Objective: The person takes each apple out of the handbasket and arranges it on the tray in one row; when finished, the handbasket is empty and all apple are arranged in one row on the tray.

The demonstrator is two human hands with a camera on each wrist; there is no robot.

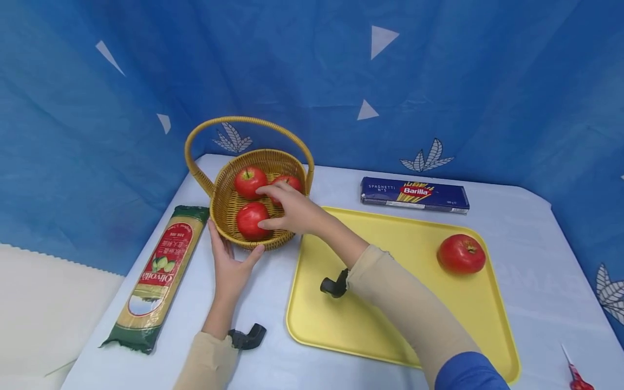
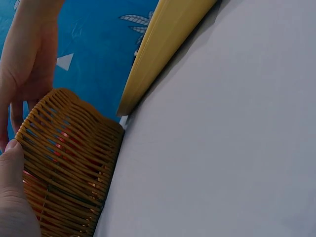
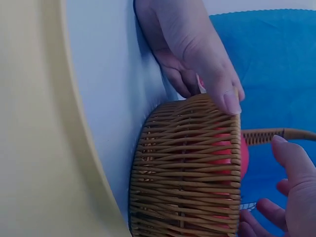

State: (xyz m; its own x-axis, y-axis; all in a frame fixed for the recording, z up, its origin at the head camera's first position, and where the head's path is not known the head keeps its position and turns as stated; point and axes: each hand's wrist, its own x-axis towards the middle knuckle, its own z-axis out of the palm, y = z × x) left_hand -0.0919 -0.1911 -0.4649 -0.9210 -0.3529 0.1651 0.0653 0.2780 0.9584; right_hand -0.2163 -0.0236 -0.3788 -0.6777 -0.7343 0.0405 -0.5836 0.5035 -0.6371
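A wicker basket (image 1: 220,216) with a tall arched handle stands at the back left of the table. Inside it lie three red apples: one at the back left (image 1: 249,181), one at the front (image 1: 252,221), and one at the right (image 1: 287,187), partly hidden by fingers. My left hand (image 1: 231,271) holds the basket's near left side, its thumb over the rim in the right wrist view. Over the basket's right side reaches my right hand (image 1: 297,211), thumb and fingers spread apart. Its thumb tip overlaps the front apple, and its fingertips overlap the right one in the head view.
A yellow tray (image 1: 312,319) bears another red apple (image 1: 461,254) at its right. Behind it lies a blue spaghetti box (image 1: 414,195). A pasta packet (image 1: 158,279) lies left of the basket. Red-handled scissors (image 1: 579,379) lie at the near right corner.
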